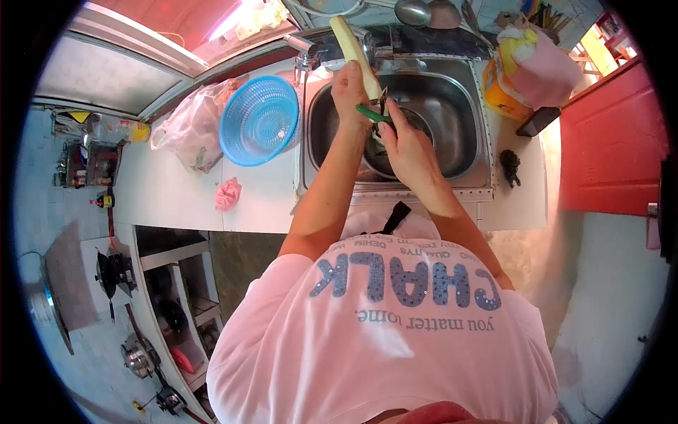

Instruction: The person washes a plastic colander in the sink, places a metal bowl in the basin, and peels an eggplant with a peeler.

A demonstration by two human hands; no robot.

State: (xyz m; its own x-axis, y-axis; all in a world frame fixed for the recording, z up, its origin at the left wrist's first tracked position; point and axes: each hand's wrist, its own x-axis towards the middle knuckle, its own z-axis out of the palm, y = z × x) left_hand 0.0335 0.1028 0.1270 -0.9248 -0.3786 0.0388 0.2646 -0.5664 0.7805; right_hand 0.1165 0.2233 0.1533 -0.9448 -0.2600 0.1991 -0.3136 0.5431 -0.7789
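Note:
Over the sink (485,152), my left hand (349,95) is closed around a long, pale yellow vegetable (351,46). Its far end points up toward the tap and looks peeled, while darker skin shows near my hands. In my right hand (409,148) is a green-handled peeler (373,114), held against the lower part of the vegetable. My fingers partly hide where the blade meets it. Below my hands, a round metal bowl (422,124) sits in the basin, with dark scraps of peel around it that are hard to make out.
Left of the sink stand a blue plastic basket (260,121) and a plastic bag (194,131); a pink cloth (227,194) lies nearer the edge. On the right are an orange container (505,88), a dark phone-like object (538,121) and a dark scrubber (509,167). The tap (304,56) rises behind.

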